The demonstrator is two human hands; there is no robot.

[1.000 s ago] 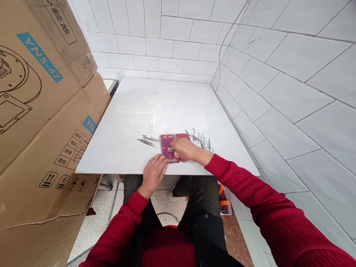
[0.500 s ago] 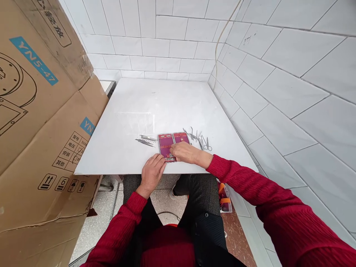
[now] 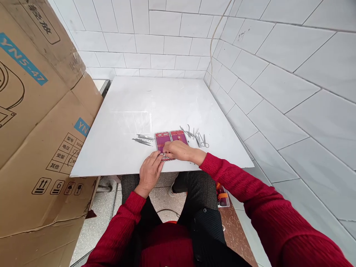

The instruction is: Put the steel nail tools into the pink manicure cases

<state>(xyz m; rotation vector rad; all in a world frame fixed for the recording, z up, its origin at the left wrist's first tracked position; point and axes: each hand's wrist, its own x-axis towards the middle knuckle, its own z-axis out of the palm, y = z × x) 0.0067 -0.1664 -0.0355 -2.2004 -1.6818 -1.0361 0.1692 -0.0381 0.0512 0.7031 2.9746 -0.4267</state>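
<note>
Case (image 3: 162, 138) is lying open on table (image 3: 133, 96), its two halves sitting side by side, purple inside. Left hand (image 3: 150, 168) is resting at case's near-left corner, fingers close together; can't tell if it's gripping the edge. Right hand (image 3: 179, 151) is reaching over case's near part from the right, fingers bunched narrow; can't tell what, if anything, it's pinching. Small metal piece (image 3: 163, 156) is showing at case's near end, just by both hands, partly hidden. Thin tools (image 3: 143, 139) are lying in a bunch just left of case. Scissors (image 3: 205, 144) are lying right of case, with more metal tools (image 3: 189, 131) spreading between them and case. Carton (image 3: 59, 115) is standing well left of case.
</note>
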